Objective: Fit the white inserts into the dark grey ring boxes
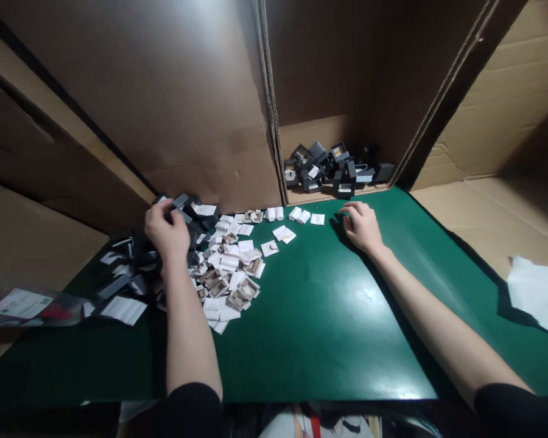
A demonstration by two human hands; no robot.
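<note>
My left hand (167,230) is over a heap of small black boxes (119,280) at the left, its fingers curled downward and their tips hidden, so any grip on a box cannot be made out. Above the green tabletop, my right hand (361,226) is open and holds nothing, fingers loosely bent and apart. Between the hands lies a pile of small white cards and pale inner trays (228,264). A few folded white cards (284,234) lie apart from it, nearer my right hand.
Behind the table, a cardboard compartment (310,193) holds several black boxes (340,164), some without lids. Tall cardboard walls (201,109) stand along the back and left. A clear plastic bag with a label (22,304) lies far left, white paper (536,292) far right.
</note>
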